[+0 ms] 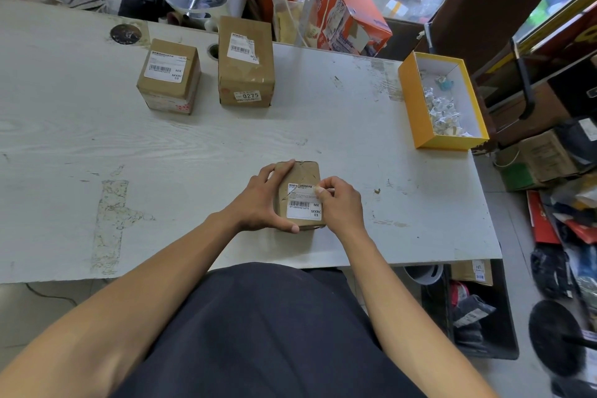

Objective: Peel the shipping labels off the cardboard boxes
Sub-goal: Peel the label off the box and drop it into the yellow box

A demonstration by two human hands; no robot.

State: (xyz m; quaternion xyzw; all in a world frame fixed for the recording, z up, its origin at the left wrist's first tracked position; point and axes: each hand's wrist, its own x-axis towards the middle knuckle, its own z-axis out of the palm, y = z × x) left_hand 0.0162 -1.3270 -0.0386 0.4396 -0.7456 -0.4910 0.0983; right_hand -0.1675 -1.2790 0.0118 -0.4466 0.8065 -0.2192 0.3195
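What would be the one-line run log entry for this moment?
left hand: holds near box | right hand: pinches label top corner | far boxes: labels on

A small brown box (298, 194) lies near the table's front edge, its white barcode label (303, 202) face up; two more labelled boxes (169, 74) (245, 61) stand farther back

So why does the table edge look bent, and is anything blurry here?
Head view: the wide-angle lens bows the white table and stretches the forearms at the bottom. Light is soft and even, with faint shadows. The box held by the left hand is sharp, its label readable; the right hand pinches it. Corners smear slightly.
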